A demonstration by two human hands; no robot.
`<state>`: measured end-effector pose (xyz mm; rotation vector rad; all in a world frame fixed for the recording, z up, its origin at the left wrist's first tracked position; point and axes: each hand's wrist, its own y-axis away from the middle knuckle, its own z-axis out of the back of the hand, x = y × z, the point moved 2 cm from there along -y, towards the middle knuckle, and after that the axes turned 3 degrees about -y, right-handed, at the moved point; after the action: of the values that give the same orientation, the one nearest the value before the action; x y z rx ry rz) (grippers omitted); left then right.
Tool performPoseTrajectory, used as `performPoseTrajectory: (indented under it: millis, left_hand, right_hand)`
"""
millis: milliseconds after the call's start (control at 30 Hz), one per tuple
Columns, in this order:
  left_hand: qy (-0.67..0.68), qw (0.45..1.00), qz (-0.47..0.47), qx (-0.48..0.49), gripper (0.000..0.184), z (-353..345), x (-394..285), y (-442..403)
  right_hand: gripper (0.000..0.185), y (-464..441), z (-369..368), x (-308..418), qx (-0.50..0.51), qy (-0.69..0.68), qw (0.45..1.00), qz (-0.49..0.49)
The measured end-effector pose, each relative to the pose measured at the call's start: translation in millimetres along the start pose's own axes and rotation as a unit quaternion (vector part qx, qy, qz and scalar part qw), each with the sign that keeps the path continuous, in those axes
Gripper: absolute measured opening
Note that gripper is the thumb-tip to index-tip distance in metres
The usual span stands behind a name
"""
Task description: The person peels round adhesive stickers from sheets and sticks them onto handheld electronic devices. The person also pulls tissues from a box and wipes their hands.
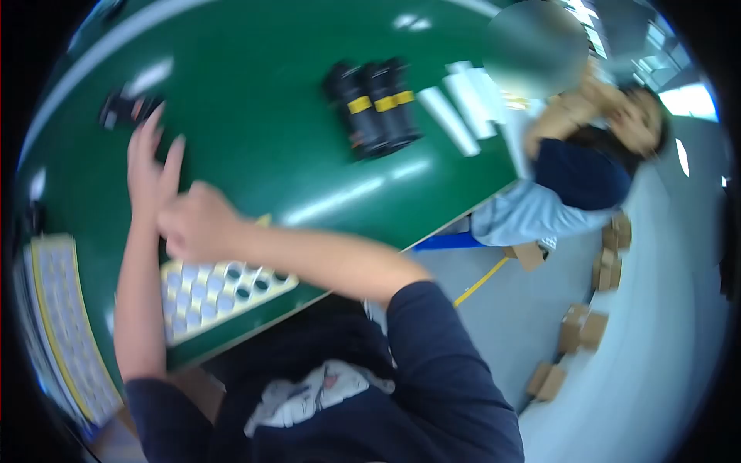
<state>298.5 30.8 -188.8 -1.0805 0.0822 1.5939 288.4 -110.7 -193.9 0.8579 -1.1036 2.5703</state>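
Note:
My left hand (pixel 150 170) stretches out over the green table (pixel 255 116), fingers apart. Its fingertips are close to a small black object (pixel 127 110), blurred; whether they touch it I cannot tell. My right hand (pixel 199 224) is closed beside my left wrist, its forearm crossing in front of me. Anything inside its fingers is hidden. Below it lies a sheet of round grey stickers (pixel 204 297), with several dark gaps at its right end.
Three black cylindrical devices with yellow labels (pixel 370 108) lie at mid-table. White strips (pixel 459 108) lie right of them. Another sticker sheet (pixel 69 309) is at the left edge. A co-worker (pixel 583 174) sits at the right end. Cardboard boxes (pixel 580 328) stand on the floor.

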Motion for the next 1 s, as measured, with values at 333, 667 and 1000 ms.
performPoseTrajectory:
  millis: [333, 667, 1000]
  left_hand:
    - [-0.103, 0.993, 0.031, 0.042, 0.032, 16.1, 11.0, 5.5]
    - [-0.113, 0.985, 0.067, 0.108, 0.030, 22.4, 1.6, 9.0]
    - [-0.079, 0.984, 0.040, 0.158, 0.030, 15.5, 22.4, 18.3]
  right_hand:
    - [0.016, -7.0, -31.0, 3.4, 0.095, -0.063, 0.993, -0.012]
    - [0.016, -1.3, -39.4, 10.3, 0.118, -0.047, 0.992, 0.012]
    - [0.019, 16.8, -49.4, 5.9, 0.155, 0.014, 0.988, 0.013]
